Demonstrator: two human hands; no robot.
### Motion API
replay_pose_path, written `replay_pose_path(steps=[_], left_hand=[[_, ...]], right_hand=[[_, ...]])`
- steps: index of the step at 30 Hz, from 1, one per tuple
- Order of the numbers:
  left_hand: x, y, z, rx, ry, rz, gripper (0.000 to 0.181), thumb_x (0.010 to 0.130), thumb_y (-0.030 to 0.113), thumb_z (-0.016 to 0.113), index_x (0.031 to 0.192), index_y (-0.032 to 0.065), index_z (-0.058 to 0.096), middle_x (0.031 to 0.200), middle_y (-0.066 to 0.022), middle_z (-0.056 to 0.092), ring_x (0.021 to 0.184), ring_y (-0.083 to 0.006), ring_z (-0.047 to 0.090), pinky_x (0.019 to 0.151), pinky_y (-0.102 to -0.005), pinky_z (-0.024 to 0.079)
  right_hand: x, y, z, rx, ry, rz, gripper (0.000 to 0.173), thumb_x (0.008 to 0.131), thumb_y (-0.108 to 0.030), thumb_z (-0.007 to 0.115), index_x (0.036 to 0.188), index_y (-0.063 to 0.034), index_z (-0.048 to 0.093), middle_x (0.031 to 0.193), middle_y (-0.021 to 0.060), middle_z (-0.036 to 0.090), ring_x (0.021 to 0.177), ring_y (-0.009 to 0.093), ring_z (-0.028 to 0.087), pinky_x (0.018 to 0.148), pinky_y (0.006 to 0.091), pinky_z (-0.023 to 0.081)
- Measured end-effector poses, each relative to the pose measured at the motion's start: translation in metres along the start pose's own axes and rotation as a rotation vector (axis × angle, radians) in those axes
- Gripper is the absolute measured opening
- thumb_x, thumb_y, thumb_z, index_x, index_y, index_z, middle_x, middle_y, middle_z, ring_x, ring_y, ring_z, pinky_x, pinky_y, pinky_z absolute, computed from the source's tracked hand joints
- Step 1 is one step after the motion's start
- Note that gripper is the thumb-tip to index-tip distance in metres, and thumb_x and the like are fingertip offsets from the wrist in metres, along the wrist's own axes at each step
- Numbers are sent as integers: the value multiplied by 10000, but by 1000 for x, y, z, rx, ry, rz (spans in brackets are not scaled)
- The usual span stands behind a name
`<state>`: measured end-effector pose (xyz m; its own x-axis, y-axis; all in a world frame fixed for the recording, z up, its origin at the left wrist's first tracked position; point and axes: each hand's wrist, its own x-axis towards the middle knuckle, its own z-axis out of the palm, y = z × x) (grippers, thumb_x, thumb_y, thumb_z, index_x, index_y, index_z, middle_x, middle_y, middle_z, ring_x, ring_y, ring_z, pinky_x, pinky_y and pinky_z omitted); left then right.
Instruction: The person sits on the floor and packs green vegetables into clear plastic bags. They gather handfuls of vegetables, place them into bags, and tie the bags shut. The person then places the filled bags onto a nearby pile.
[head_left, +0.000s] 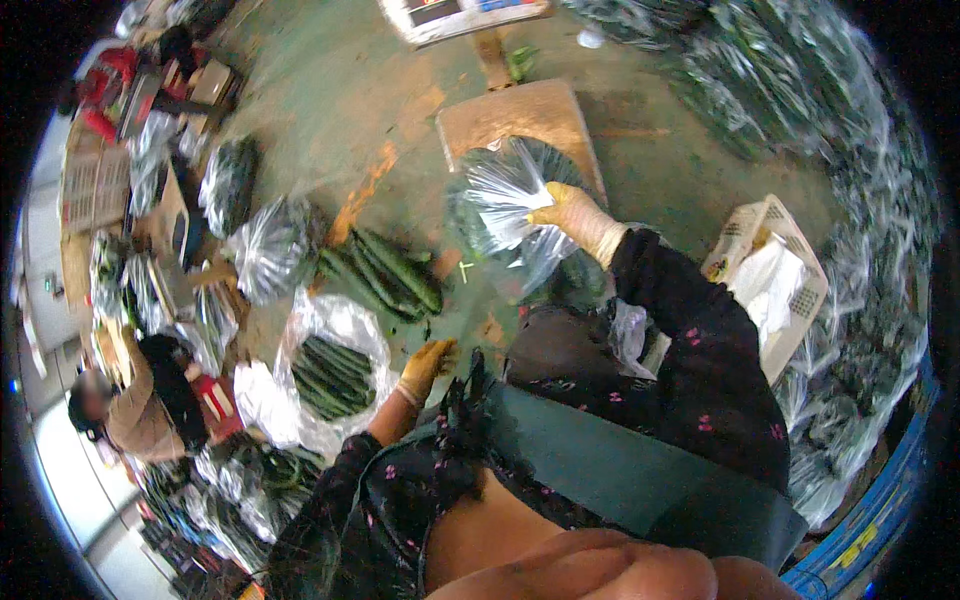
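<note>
My right hand (574, 217), in a yellowish glove, grips the gathered neck of a clear plastic bag (499, 187). Dark green produce shows through the film. In the picture, this bag overlaps the near edge of a platform scale (517, 109); whether it rests there I cannot tell. My left hand (427, 369), also gloved, is held low with its fingers loosely bent and nothing visible in them. Beside it stands an open clear bag (379, 341) with cucumbers (330, 375) packed side by side. Several loose cucumbers (386, 274) lie on the floor just beyond.
Filled bags (274, 247) stand to the left. Many more bagged greens (757, 82) are heaped along the right. A plastic crate (806, 292) holding white material is near my right arm. One person (146, 420) works at the left; another (109, 82) is farther back.
</note>
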<state>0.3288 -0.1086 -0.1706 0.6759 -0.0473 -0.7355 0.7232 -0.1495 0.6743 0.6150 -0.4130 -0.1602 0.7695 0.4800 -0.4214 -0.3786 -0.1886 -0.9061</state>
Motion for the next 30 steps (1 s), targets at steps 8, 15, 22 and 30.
replay_pose_path(steps=[8, 15, 22, 30], left_hand=[[-15, 6, -20, 88, 27, -73, 362, 958, 383, 519, 1193, 123, 608, 1060, -28, 678, 830, -118, 609, 729, -256, 446], [-5, 1, -23, 65, -45, -80, 351, 958, 371, 534, 1165, 101, 622, 1030, -27, 686, 795, -107, 619, 673, -239, 442], [-17, 53, 8, -203, -55, -262, 366, 964, 313, 520, 1219, 58, 587, 1097, -80, 654, 937, -160, 604, 805, -255, 461], [11, -33, -20, 748, -77, 323, 281, 986, 214, 499, 1179, 40, 606, 1059, -45, 657, 954, -135, 604, 817, -255, 479]], right_hand=[[-41, -14, -45, 1048, 343, -240, 266, 801, -97, 668, 1035, 23, 631, 919, 73, 663, 812, 207, 628, 771, 331, 505], [-50, -15, -152, 1372, 665, -419, 66, 909, -129, 600, 875, -79, 574, 592, -47, 410, 481, 105, 438, 441, 236, 384], [24, 83, -253, 1191, 938, -220, 141, 928, -187, 610, 901, -54, 574, 734, 29, 558, 640, 165, 533, 566, 321, 482], [28, 127, -288, 1231, 846, 111, 173, 910, -238, 631, 960, -73, 619, 819, 62, 629, 702, 238, 588, 597, 387, 469]])
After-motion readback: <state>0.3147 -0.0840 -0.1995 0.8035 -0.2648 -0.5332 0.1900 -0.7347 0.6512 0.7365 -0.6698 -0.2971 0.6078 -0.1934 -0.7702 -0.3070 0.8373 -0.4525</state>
